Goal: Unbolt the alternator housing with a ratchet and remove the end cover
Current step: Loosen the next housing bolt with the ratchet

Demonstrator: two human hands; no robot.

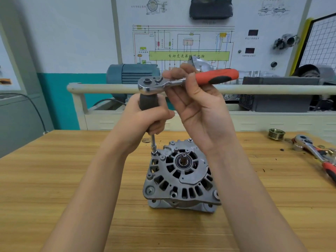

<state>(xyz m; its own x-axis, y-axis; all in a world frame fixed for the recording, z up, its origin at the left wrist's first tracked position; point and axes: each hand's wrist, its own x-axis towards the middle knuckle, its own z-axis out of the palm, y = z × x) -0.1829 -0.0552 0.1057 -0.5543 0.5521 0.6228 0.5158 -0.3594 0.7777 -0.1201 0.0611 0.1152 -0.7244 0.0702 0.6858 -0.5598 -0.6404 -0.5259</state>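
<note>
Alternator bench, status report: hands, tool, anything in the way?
Left hand grips driver handle, socket on housing bolt. Right hand holds ratchet on top. Alternator cover still on. Nothing obstructing.

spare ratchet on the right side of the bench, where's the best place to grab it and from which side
Judging by its pose, take the spare ratchet by its orange handle, coming down from above on the right. It lies flat on the bench, head pointing back-left toward the pulley, handle running toward the near right edge. The handle is the long, grippy part and has bare wood beside it; small loose parts crowd the head.
</note>
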